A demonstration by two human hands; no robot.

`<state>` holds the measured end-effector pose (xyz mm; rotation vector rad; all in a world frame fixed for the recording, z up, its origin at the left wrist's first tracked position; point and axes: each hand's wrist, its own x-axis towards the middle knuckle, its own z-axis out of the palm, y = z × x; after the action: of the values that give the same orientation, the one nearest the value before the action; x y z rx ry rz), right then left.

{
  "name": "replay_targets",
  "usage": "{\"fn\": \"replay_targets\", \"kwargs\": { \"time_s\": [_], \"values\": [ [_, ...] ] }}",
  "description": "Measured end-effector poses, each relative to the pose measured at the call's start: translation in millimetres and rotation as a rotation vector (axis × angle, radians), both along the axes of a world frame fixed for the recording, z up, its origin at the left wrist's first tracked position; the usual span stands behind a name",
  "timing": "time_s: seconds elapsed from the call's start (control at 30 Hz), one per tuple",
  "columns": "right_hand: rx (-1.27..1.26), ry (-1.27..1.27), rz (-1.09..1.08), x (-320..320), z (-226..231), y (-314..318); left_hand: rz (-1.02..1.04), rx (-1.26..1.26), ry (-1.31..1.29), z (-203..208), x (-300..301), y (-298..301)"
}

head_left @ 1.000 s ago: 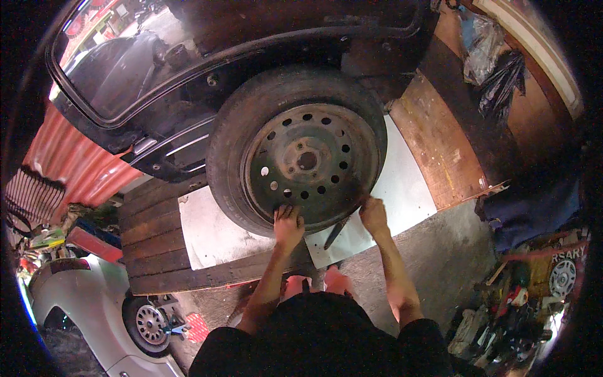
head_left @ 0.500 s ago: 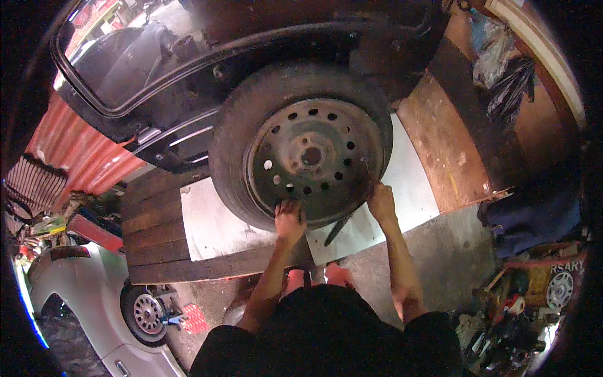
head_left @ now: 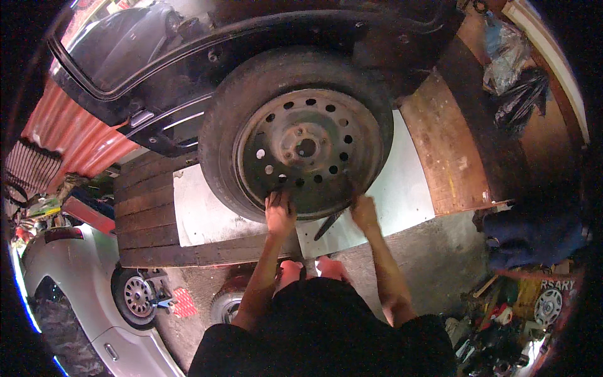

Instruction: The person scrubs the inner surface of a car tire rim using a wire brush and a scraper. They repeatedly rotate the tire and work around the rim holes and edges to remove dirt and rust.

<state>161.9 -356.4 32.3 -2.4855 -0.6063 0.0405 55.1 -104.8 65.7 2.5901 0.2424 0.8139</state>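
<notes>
Resting on white sheeting (head_left: 403,188), presumably for protection, one tyred wheel (head_left: 292,139) has left hand (head_left: 281,213) gripping its near side, seemingly for steadiness, right hand (head_left: 364,215) curled alongside, contents indiscernible.

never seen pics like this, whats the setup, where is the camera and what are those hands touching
There's no machine: this is a person working bare-handed. A fisheye camera worn on the head looks down, so straight edges bend. A dark tyre on a metal wheel sits over white sheeting on wooden boards. The left hand has its fingers at the wheel's near edge; the right hand is farther right, at the tyre's edge. How firmly either grips is hard to tell. A slim dark tool shows between them.
</notes>
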Motion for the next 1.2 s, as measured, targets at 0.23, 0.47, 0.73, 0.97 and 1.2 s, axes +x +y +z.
{"fn": "replay_targets", "kwargs": {
  "time_s": [0.23,0.47,0.73,0.97,1.2],
  "values": [
    [0.130,-0.013,0.110,-9,48,27,0.068,-0.100,0.083,0,-7,8],
    [-0.104,0.090,-0.030,-25,39,21,0.050,-0.119,0.061,4,-3,1],
    [0.096,0.040,0.093,19,84,18,0.100,-0.124,0.006,-2,-6,4],
    [-0.035,0.000,0.088,-22,9,31,0.086,-0.120,0.012,6,0,-2],
    [0.093,0.157,0.023,23,95,17,0.105,-0.100,0.029,-5,-3,2]
  ]
}}
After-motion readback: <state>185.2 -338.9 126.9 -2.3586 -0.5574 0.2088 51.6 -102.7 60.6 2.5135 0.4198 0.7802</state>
